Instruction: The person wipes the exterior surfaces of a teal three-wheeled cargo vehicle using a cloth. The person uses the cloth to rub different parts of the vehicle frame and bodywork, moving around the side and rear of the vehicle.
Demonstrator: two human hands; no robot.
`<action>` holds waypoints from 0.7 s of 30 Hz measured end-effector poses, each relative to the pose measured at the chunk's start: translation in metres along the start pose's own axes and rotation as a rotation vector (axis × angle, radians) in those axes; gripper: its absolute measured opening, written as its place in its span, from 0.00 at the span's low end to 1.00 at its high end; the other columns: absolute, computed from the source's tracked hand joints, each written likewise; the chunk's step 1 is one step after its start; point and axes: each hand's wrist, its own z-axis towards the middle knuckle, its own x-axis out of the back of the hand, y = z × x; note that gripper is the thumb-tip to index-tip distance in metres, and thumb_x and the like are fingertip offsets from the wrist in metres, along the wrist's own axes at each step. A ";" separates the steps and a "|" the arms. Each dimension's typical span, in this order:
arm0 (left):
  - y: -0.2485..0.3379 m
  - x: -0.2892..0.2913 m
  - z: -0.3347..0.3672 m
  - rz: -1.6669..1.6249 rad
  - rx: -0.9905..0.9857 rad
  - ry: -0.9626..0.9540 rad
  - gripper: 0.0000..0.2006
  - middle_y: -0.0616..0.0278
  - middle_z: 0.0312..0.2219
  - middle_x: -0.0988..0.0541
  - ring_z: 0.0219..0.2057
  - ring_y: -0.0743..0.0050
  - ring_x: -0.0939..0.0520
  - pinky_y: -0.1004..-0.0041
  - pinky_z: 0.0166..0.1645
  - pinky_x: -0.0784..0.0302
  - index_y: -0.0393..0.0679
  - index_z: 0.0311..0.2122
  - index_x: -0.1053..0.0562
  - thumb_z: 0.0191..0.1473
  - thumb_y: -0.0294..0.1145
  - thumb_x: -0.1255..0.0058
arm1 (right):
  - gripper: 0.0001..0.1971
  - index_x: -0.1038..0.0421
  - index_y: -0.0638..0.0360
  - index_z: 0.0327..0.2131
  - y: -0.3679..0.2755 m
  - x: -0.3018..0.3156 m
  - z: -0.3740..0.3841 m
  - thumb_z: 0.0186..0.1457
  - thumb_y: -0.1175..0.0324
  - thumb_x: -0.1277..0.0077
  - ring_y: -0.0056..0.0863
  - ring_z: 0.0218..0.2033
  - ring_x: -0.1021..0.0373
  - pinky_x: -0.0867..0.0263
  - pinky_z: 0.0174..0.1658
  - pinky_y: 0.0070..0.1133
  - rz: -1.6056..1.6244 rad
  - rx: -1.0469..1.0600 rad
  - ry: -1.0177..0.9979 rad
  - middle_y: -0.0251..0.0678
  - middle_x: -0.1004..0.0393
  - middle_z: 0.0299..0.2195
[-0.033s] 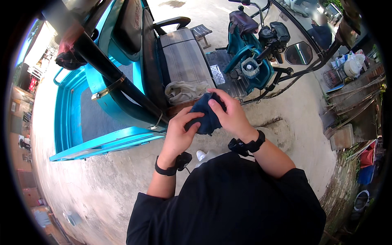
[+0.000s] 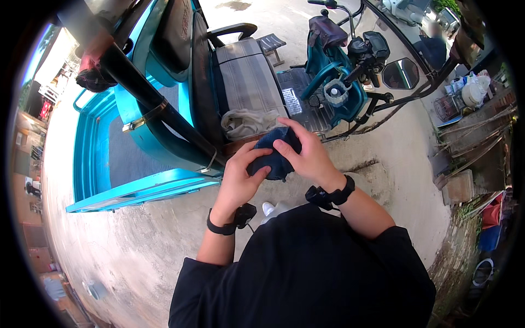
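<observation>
A folded dark blue cloth (image 2: pixel 278 163) is held between my two hands, in front of my body and beside the seat of a blue cargo tricycle. My left hand (image 2: pixel 240 174) grips its left side, fingers bent over it and thumb along the near edge. On the right, my right hand (image 2: pixel 310 156) pinches the cloth, with the thumb on top and the fingers over the far edge. A rumpled cream cloth (image 2: pixel 246 123) lies just beyond, on the edge of the striped seat (image 2: pixel 249 82).
To the left stands the tricycle's blue cargo bed (image 2: pixel 90 158), behind a black post (image 2: pixel 136 85). Handlebars (image 2: pixel 369 49) and a mirror (image 2: pixel 400 73) are at the far right. Wooden boards (image 2: pixel 476 147) and clutter line the right side of the concrete ground (image 2: pixel 142 246).
My right thumb has slid slightly down and left across the blue cloth, and the cloth's folds have shifted a little. My left hand stays nearly in place.
</observation>
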 end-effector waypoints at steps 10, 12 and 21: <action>0.048 -0.071 0.020 0.139 0.025 0.102 0.31 0.52 0.56 0.26 0.59 0.60 0.24 0.67 0.61 0.28 0.37 0.58 0.28 0.44 0.10 0.43 | 0.23 0.25 0.57 0.54 0.050 0.091 -0.009 0.53 0.79 0.42 0.35 0.36 0.24 0.28 0.41 0.25 -0.060 0.260 -0.081 0.37 0.24 0.38; 0.042 -0.090 0.023 0.143 0.009 0.146 0.32 0.53 0.55 0.25 0.58 0.64 0.24 0.69 0.60 0.27 0.35 0.61 0.31 0.48 0.10 0.47 | 0.23 0.24 0.56 0.54 0.041 0.108 -0.017 0.53 0.81 0.44 0.37 0.35 0.25 0.28 0.39 0.26 -0.137 0.393 -0.083 0.37 0.26 0.38; 0.055 -0.183 0.030 -0.403 0.206 0.327 0.28 0.57 0.52 0.24 0.50 0.76 0.22 0.76 0.51 0.23 0.32 0.61 0.33 0.53 0.10 0.55 | 0.28 0.27 0.58 0.57 0.061 0.170 -0.056 0.49 0.78 0.48 0.36 0.40 0.27 0.26 0.45 0.28 -0.329 0.675 -0.254 0.35 0.30 0.39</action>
